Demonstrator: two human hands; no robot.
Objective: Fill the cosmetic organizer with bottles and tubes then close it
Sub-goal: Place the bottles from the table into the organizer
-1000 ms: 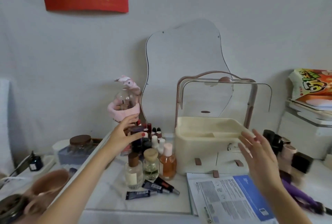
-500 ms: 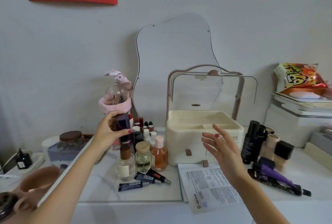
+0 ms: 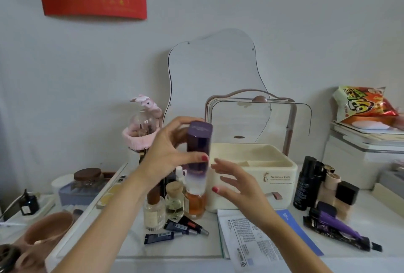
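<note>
My left hand (image 3: 168,152) grips a tall purple bottle (image 3: 197,154) with a purple cap, held upright in the air just left of the cream cosmetic organizer (image 3: 275,176). The organizer's clear lid (image 3: 258,119) stands raised and its top tray looks empty. My right hand (image 3: 238,183) hovers with spread fingers beside the bottle's lower half, in front of the organizer, holding nothing. Below the lifted bottle stand three small glass bottles (image 3: 175,202), and dark tubes (image 3: 181,229) lie flat on the table before them.
Black and beige bottles (image 3: 317,185) stand right of the organizer, with a purple tube (image 3: 341,226) lying in front. A printed leaflet (image 3: 260,235) lies at the front. A wavy mirror (image 3: 214,76) leans on the wall; a pink-banded globe (image 3: 144,128) and jars sit left.
My left hand has lifted the purple bottle from the cluster and carried it right toward the organizer. My right hand moved left to meet it.
</note>
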